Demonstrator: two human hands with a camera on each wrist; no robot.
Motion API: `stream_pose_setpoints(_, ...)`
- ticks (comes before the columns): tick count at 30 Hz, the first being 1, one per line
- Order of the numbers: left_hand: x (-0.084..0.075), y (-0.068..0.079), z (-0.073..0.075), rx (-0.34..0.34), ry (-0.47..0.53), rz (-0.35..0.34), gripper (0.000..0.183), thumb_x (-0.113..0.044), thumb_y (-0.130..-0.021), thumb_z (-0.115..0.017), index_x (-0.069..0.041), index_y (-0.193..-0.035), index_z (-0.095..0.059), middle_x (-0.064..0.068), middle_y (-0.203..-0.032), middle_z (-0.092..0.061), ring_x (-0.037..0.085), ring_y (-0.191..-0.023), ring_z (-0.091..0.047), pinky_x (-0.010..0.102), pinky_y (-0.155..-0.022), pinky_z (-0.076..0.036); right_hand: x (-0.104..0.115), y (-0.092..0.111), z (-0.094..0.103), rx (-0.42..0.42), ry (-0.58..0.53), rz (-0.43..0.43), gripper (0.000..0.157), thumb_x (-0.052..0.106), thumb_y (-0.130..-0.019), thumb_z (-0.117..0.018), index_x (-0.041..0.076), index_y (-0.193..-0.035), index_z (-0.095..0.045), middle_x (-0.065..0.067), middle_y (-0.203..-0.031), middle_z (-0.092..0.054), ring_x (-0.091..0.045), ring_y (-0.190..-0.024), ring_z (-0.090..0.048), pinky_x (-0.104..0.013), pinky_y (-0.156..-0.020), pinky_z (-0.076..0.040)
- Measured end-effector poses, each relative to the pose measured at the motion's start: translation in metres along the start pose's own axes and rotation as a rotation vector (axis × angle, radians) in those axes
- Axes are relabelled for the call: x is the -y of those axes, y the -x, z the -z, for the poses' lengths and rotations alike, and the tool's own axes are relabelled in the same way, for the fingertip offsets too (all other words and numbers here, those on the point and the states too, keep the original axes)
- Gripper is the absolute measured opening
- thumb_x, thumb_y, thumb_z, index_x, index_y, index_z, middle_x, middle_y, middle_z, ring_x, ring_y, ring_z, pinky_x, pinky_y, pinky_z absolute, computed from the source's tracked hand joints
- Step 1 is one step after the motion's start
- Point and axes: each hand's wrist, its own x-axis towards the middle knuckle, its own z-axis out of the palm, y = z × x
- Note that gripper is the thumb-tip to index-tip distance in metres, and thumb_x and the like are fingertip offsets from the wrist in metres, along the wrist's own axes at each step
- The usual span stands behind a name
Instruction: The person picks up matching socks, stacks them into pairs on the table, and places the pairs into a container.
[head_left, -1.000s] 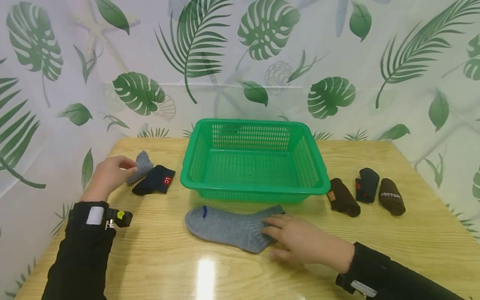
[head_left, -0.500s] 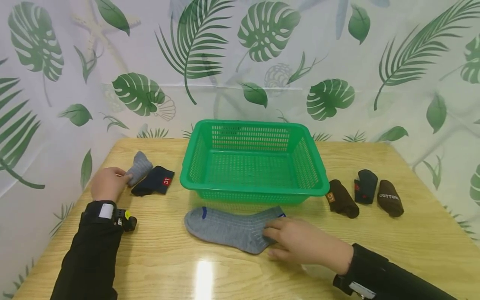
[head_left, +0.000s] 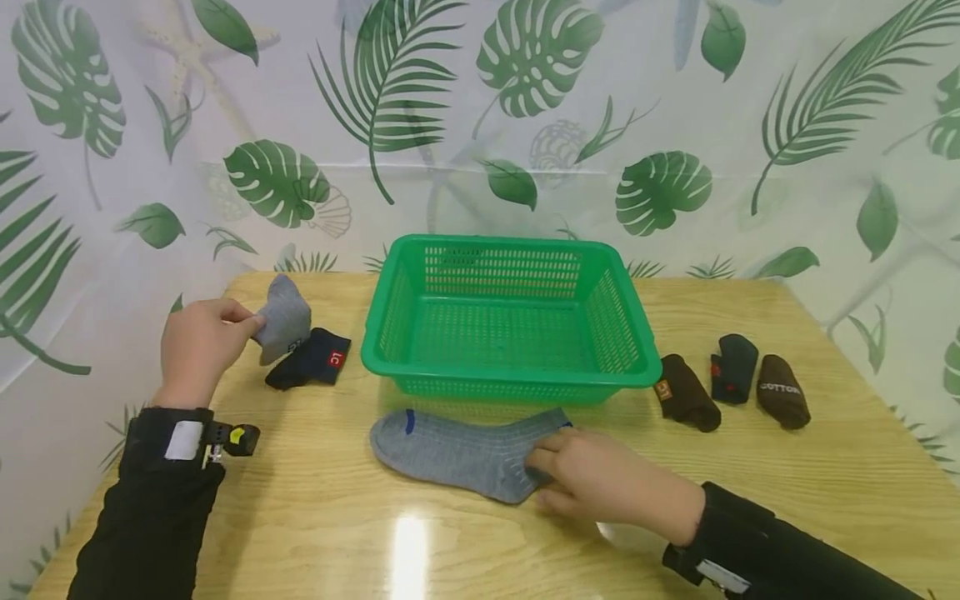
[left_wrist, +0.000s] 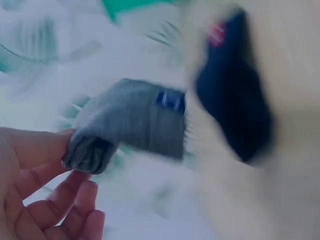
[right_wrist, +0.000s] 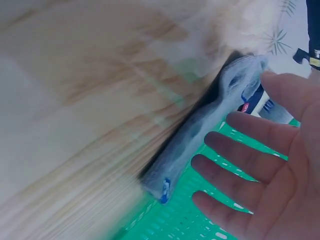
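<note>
At the left of the table my left hand [head_left: 202, 346] pinches a folded grey sock [head_left: 283, 321] between thumb and fingertips. In the left wrist view that sock [left_wrist: 130, 115] shows a dark blue label and hangs clear of the table. Just beside it lies a folded navy sock [head_left: 307, 358] with a red label. My right hand [head_left: 600, 479] is over the cuff end of a long grey sock [head_left: 457, 454] lying flat in front of the basket. The right wrist view has this hand [right_wrist: 265, 165] with fingers loosely spread; whether they touch the sock I cannot tell.
A green plastic basket [head_left: 510, 379] stands at the middle back of the wooden table [head_left: 315, 517]. On its right lie a brown sock [head_left: 686, 396], a dark sock [head_left: 735, 371] with red marks and another brown sock [head_left: 782, 392]. A leaf-patterned sheet [head_left: 450, 208] hangs behind.
My left hand went down to the folded grey sock, took it between thumb and fingers and raised it slightly. My right hand has barely moved by the long grey sock.
</note>
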Motion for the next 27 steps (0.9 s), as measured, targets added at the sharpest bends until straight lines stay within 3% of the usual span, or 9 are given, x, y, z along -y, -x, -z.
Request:
stream_pose_setpoints(4, -0.042, 0.013, 0.022, 0.030, 0.075, -0.089, 0.028, -0.031, -0.095, -0.062, -0.005, -0.089, -0.072, 0.014, -0.084, -0.068, 0.025, -0.068, -0.051, 0.035, -0.059, -0.036, 0.004, -0.003, 0.003, -0.044, -0.027, 0.000, 0.030, 0.029, -0.088, -0.070, 0.006, -0.107, -0.069, -0.006, -0.102, -0.069, -0.021, -0.093, -0.066, -0.037, -0.081, -0.054)
stream_pose_setpoints(8, -0.083, 0.031, 0.030, 0.167, 0.258, -0.198, 0.022, -0.026, -0.094, -0.065, -0.007, -0.083, -0.069, 0.006, -0.079, -0.063, 0.022, -0.070, -0.049, 0.034, -0.060, -0.039, 0.009, -0.011, 0.005, -0.063, -0.200, -0.023, 0.026, 0.028, -0.093, -0.065, 0.007, -0.108, -0.069, -0.003, -0.103, -0.069, -0.017, -0.094, -0.066, -0.035, -0.081, -0.054)
stream_pose_setpoints(10, -0.099, 0.043, 0.025, 0.241, 0.347, -0.267, 0.018, -0.021, -0.092, -0.067, -0.008, -0.080, -0.068, 0.003, -0.076, -0.062, 0.020, -0.069, -0.050, 0.033, -0.062, -0.041, 0.012, -0.015, 0.007, -0.038, -0.381, -0.070, 0.030, 0.030, -0.097, -0.061, 0.006, -0.114, -0.067, -0.005, -0.108, -0.069, -0.017, -0.097, -0.065, -0.034, -0.082, -0.054)
stream_pose_setpoints(13, -0.118, 0.061, 0.008, 0.326, 0.424, -0.349, 0.015, -0.017, -0.090, -0.070, -0.012, -0.076, -0.068, -0.002, -0.075, -0.062, 0.015, -0.071, -0.055, 0.032, -0.066, -0.047, 0.014, -0.025, 0.009, 0.006, -0.766, -0.189, 0.042, 0.030, -0.099, -0.056, 0.000, -0.129, -0.056, -0.013, -0.122, -0.064, -0.022, -0.106, -0.063, -0.035, -0.086, -0.053)
stream_pose_setpoints(16, -0.129, 0.076, -0.013, 0.381, 0.433, -0.405, 0.013, -0.016, -0.089, -0.071, -0.015, -0.076, -0.069, -0.005, -0.077, -0.062, 0.012, -0.073, -0.057, 0.032, -0.069, -0.049, 0.015, -0.034, 0.008, 0.006, -1.137, -0.320, 0.053, 0.029, -0.100, -0.055, -0.007, -0.137, -0.043, -0.023, -0.129, -0.057, -0.030, -0.111, -0.061, -0.039, -0.088, -0.053)
stream_pose_setpoints(19, -0.134, 0.085, -0.034, 0.415, 0.412, -0.438, 0.012, -0.017, -0.088, -0.072, -0.016, -0.076, -0.069, -0.007, -0.077, -0.062, 0.010, -0.071, -0.056, 0.031, -0.067, -0.049, 0.015, -0.041, 0.004, -0.027, -1.352, -0.412, 0.051, 0.027, -0.100, -0.056, -0.011, -0.133, -0.044, -0.025, -0.124, -0.059, -0.031, -0.108, -0.062, -0.044, -0.088, -0.053)
stream_pose_setpoints(22, -0.134, 0.089, -0.050, 0.455, 0.378, -0.450, 0.012, -0.019, -0.088, -0.072, -0.016, -0.077, -0.068, -0.007, -0.078, -0.062, 0.008, -0.070, -0.055, 0.029, -0.065, -0.048, 0.014, -0.043, 0.000, -0.065, -1.396, -0.466, 0.040, 0.023, -0.099, -0.058, -0.011, -0.121, -0.054, -0.017, -0.109, -0.066, -0.024, -0.098, -0.065, -0.045, -0.085, -0.054)
stream_pose_setpoints(27, -0.129, 0.089, -0.072, 0.536, 0.307, -0.437, 0.012, -0.022, -0.086, -0.075, -0.016, -0.078, -0.068, -0.007, -0.077, -0.062, 0.007, -0.066, -0.053, 0.027, -0.061, -0.047, 0.008, -0.040, -0.007, -0.093, -1.298, -0.545, 0.022, 0.017, -0.097, -0.060, -0.004, -0.098, -0.061, -0.002, -0.086, -0.066, -0.014, -0.081, -0.061, -0.037, -0.075, -0.054)
